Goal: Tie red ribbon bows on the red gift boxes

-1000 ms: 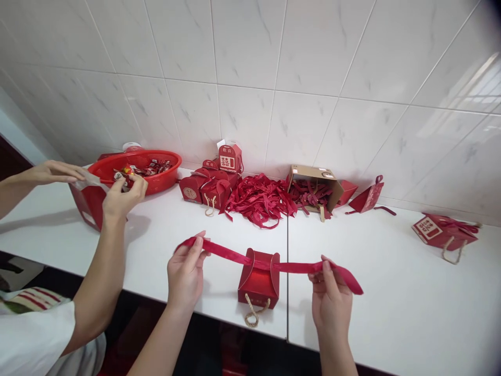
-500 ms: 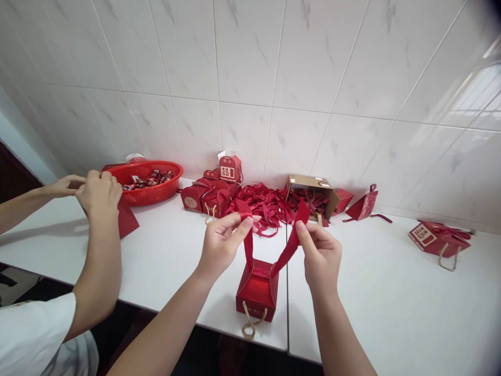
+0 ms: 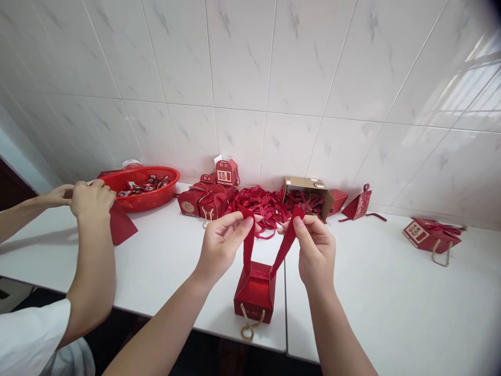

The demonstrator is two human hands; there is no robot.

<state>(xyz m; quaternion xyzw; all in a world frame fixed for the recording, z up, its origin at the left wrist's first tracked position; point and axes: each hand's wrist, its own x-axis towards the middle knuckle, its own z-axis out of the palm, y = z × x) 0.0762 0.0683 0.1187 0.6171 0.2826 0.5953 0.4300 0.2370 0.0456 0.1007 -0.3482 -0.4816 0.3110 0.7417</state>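
Note:
A small red gift box stands near the table's front edge, with a twine handle hanging from its front face. From its top a red ribbon rises in two ends, forming a V. My left hand pinches the left end between thumb and fingers. The right end is pinched the same way by my right hand. Both hands are above the box and apart from each other. Behind them lies a tangled heap of red ribbons.
Several finished-looking red boxes sit left of the ribbon heap; a cardboard box of ribbons lies on its side. Another red box is at right. At left, a co-worker's hands hold red card beside a red basket of sweets.
The whole view has shifted slightly. My right hand has come a little closer to my left, with both ribbon ends still held.

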